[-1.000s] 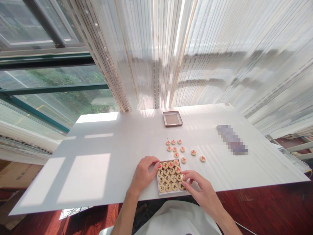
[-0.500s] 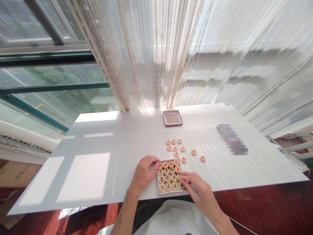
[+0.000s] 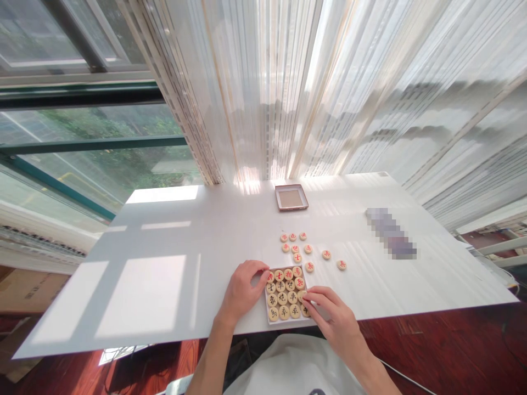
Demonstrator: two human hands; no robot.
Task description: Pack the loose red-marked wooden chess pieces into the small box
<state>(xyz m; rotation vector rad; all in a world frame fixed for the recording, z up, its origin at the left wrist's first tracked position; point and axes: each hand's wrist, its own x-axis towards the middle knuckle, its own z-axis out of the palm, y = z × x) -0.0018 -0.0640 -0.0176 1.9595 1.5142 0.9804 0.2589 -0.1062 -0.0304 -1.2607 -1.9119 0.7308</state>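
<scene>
A shallow box (image 3: 287, 322) of round xiangqi pieces lies on the table in front of me, its pieces standing in rows. Red characters mark the row at the far side, black ones most of the nearer rows. My left hand (image 3: 246, 289) grips the box's far left corner between thumb and forefinger. Over the right side of the box, my right hand (image 3: 331, 314) has its fingertips closed on a xiangqi piece (image 3: 302, 295) in the right column, partly covering it and the piece below. Several loose red-marked pieces (image 3: 308, 249) lie just beyond the box.
A box lid (image 3: 291, 198) with a brown rim rests farther back on the white table (image 3: 222, 230). Toward the right lies a blurred-out oblong object (image 3: 391, 233). Sheer curtains (image 3: 255, 109) hang behind the table, with a window at the left.
My right fingertips have shifted slightly up and left over the right column of pieces. My left hand stays at the box corner, and the loose pieces lie as before.
</scene>
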